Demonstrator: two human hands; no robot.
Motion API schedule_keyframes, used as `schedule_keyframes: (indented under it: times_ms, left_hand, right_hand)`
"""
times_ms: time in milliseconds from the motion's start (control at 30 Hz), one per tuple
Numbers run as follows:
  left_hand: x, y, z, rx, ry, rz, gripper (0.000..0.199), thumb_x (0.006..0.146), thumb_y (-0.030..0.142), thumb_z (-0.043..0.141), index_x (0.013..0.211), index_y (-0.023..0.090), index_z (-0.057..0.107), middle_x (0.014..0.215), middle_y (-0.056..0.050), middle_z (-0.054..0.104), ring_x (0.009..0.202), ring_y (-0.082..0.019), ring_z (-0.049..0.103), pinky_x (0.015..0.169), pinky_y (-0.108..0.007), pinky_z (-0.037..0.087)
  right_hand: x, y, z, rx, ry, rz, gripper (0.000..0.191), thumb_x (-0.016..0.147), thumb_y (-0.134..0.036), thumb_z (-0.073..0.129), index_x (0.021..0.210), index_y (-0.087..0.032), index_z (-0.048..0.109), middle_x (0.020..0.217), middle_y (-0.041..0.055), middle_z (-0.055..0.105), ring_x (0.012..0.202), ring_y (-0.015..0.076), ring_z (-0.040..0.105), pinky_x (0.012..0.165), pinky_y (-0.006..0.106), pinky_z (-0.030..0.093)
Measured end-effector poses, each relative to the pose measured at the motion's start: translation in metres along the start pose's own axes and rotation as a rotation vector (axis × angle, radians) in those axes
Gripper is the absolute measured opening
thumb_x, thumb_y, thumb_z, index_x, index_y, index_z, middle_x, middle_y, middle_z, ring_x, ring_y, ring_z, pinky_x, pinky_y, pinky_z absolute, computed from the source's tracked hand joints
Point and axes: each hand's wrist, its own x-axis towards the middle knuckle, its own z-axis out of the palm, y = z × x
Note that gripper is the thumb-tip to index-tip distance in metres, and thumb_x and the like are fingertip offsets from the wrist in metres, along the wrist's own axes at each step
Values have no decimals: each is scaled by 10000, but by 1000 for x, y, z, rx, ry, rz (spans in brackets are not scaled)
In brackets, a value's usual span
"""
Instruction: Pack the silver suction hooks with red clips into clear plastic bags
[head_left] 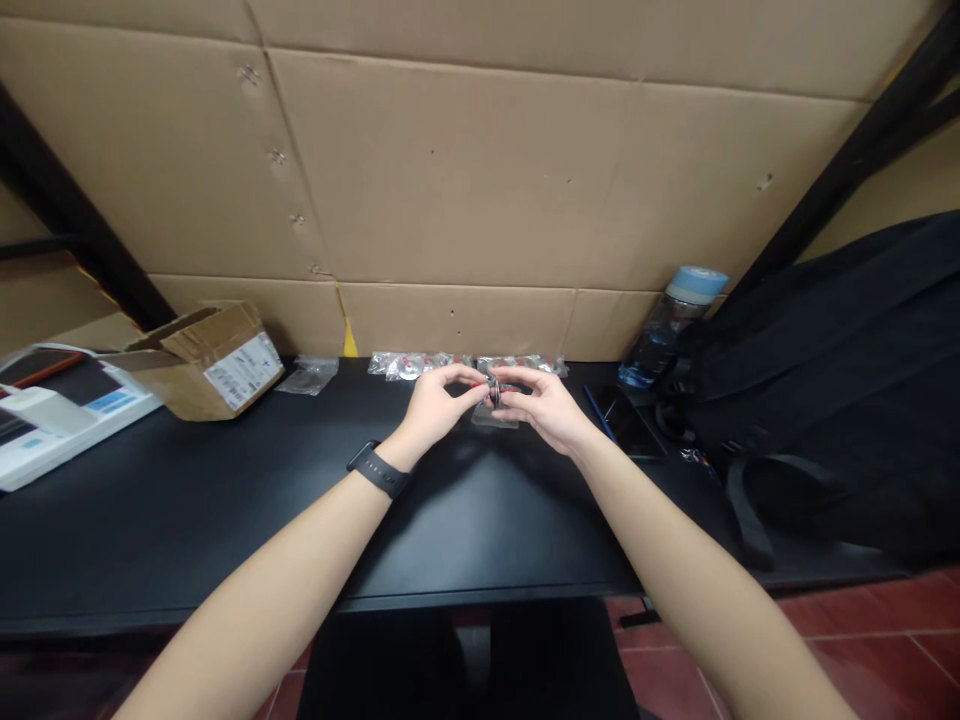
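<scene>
My left hand (442, 408) and my right hand (546, 408) meet above the middle of the black table (480, 530). Between their fingertips is a small round metal piece with red parts (495, 391), too small and too covered by fingers to name. Both hands pinch it, one from each side. Below it, partly hidden, lies a clear plastic bag (495, 418). Just behind the hands are several clear plastic packets (409, 366) with small metal and red items in them.
An opened cardboard box (206, 365) and a white power strip (75, 425) sit on the left. To the right are a water bottle (664, 330), a dark tablet (630, 422) and a black backpack (840, 400). A cardboard wall (465, 180) closes the back.
</scene>
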Motion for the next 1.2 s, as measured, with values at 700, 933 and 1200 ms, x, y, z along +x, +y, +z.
schedule_keyframes:
  times_ms: [700, 933, 1200]
  left_hand:
    - [-3, -15, -18, 649, -486, 197, 172, 861, 237, 593, 1009, 257, 680, 1126, -27, 727, 1110, -258, 635, 975, -405, 400]
    - [-10, -10, -8, 635, -647, 229, 273, 875, 185, 543, 1094, 281, 675, 1183, -7, 718, 1115, -215, 655, 976, -350, 376]
    - [-21, -4, 0, 692, -694, 259, 343, 953, 317, 558, 1280, 361, 652, 1417, -48, 611, 1246, -259, 597, 1010, -382, 342]
  right_hand:
    - [4, -10, -32, -697, 24, -190, 504, 697, -244, 799, 1194, -233, 719, 1166, 75, 708, 722, 148, 669, 683, 296, 583]
    - [2, -18, -46, -864, 61, -155, 280, 683, -242, 776, 949, -198, 702, 795, 8, 720, 580, 133, 636, 576, 247, 492]
    - [0, -24, -52, -1059, -13, -116, 198, 654, -278, 800, 839, -208, 784, 619, -25, 679, 562, 145, 596, 566, 257, 429]
